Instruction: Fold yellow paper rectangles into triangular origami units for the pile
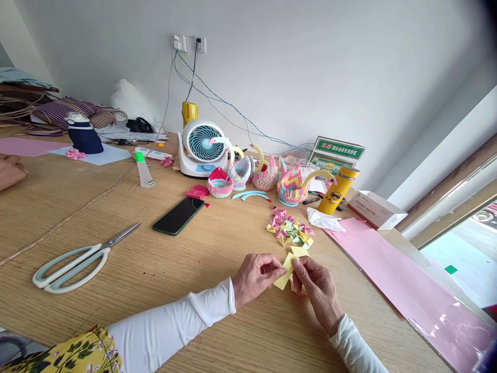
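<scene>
Between my two hands is a small yellow paper slip (284, 273), tilted above the wooden table. My left hand (258, 277) pinches its left edge between thumb and fingers. On the other side, my right hand (315, 290) grips the slip's upper right part with the thumb on top. More yellow paper (299, 251) shows just behind the slip; how it lies is partly hidden by my fingers. Just beyond my hands sits a pile of folded paper pieces (289, 228) in pink, yellow and green.
Folded-paper swans (292, 187) stand farther back beside a fan (204, 145). Scissors (87, 261) and a phone (178, 215) lie to the left. Pink sheets (404, 280), a yellow canister (338, 190) and a sticky note box (376, 210) are at right. Another person's hand (11, 171) rests far left.
</scene>
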The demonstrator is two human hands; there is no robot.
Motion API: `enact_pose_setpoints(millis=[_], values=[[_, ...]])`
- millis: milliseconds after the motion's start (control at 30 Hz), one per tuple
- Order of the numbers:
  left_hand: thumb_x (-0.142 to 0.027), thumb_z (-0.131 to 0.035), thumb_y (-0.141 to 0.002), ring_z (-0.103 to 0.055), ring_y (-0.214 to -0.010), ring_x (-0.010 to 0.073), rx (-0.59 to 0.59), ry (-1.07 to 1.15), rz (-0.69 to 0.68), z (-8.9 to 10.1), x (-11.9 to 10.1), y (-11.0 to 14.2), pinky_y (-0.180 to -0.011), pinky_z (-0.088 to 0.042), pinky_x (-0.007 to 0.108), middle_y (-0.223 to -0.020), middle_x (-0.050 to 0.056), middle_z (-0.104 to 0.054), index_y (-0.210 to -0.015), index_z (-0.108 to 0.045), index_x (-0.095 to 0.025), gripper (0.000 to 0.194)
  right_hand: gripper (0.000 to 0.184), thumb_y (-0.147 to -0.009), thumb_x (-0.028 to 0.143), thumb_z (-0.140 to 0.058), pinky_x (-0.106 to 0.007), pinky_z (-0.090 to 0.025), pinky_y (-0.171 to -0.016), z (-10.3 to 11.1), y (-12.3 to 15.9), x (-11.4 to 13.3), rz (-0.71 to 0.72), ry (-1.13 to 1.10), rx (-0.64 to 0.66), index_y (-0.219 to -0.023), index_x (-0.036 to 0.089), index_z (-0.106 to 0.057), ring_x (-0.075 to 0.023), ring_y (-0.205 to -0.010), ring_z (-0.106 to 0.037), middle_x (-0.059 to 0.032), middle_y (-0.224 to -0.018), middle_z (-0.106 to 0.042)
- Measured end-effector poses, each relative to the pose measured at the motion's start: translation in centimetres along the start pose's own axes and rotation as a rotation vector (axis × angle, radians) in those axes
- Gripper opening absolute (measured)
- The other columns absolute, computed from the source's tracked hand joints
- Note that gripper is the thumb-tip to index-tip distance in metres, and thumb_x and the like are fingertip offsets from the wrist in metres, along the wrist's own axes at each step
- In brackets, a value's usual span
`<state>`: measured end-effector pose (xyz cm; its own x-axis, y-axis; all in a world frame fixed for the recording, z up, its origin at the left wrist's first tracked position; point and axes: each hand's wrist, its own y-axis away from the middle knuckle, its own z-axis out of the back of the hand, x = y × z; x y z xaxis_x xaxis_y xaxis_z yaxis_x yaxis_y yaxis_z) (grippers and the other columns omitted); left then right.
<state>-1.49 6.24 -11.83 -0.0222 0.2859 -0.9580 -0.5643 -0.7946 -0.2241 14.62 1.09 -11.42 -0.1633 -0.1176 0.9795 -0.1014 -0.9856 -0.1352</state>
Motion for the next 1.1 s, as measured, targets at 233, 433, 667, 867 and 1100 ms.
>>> enact_pose_setpoints(millis=[233,433,667,867,1100], values=[[-0.04,-0.058,-0.08,-0.044,-0.046,0.0069,0.021,0.054,0.022,0.0,0.3,-0.1,-0.047,-0.035,0.018,-0.054,-0.004,-0.047,-0.072,-0.059,-0.013,0.028,0.042,-0.089,0.049,-0.049,-0.022,-0.033,-0.048,0.0,0.1,0.5,0.016,0.043,-0.008,-0.061,0.018,-0.049,-0.009,-0.046,-0.039,0.0033,-0.049,-0.047],[-0.041,-0.058,-0.081,-0.044,-0.046,0.0064,-0.001,0.144,0.019,0.0,0.6,-0.2,-0.048,-0.038,0.018,-0.055,-0.005,-0.046,-0.073,-0.058,-0.013,0.029,0.035,-0.083,0.052,-0.057,-0.022,-0.031,-0.045,-0.1,0.0,-0.1,-0.037,-0.014,0.031,-0.074,0.019,-0.052,-0.0099,-0.045,-0.039,0.0048,-0.05,-0.047],[-0.04,-0.058,-0.081,-0.045,-0.047,0.0066,0.016,0.144,0.006,-0.1,0.6,-0.1,-0.047,-0.037,0.018,-0.055,-0.005,-0.047,-0.073,-0.059,-0.013,0.028,0.036,-0.086,0.05,-0.054,-0.022,-0.032,-0.046,-0.1,0.0,-0.1,0.006,0.068,-0.012,-0.068,0.018,-0.052,-0.0096,-0.046,-0.039,0.0043,-0.049,-0.046],[-0.041,-0.06,-0.081,-0.045,-0.043,0.0063,-0.082,0.165,0.01,0.3,0.2,-0.4,-0.047,-0.037,0.018,-0.049,-0.005,-0.048,-0.07,-0.057,-0.013,0.03,0.038,-0.085,0.053,-0.052,-0.022,-0.027,-0.041,-0.2,0.1,-0.4,-0.008,0.148,0.043,-0.072,0.018,-0.054,-0.0089,-0.04,-0.035,0.0066,-0.044,-0.04],[-0.043,-0.063,-0.077,-0.046,-0.043,0.0061,-0.147,0.246,0.042,0.3,-0.1,-0.7,-0.046,-0.037,0.018,-0.05,-0.005,-0.05,-0.069,-0.057,-0.013,0.032,0.033,-0.086,0.048,-0.053,-0.021,-0.025,-0.041,-0.5,0.1,-0.4,0.012,0.288,0.093,-0.072,0.018,-0.054,-0.0086,-0.04,-0.034,0.0069,-0.045,-0.037]])
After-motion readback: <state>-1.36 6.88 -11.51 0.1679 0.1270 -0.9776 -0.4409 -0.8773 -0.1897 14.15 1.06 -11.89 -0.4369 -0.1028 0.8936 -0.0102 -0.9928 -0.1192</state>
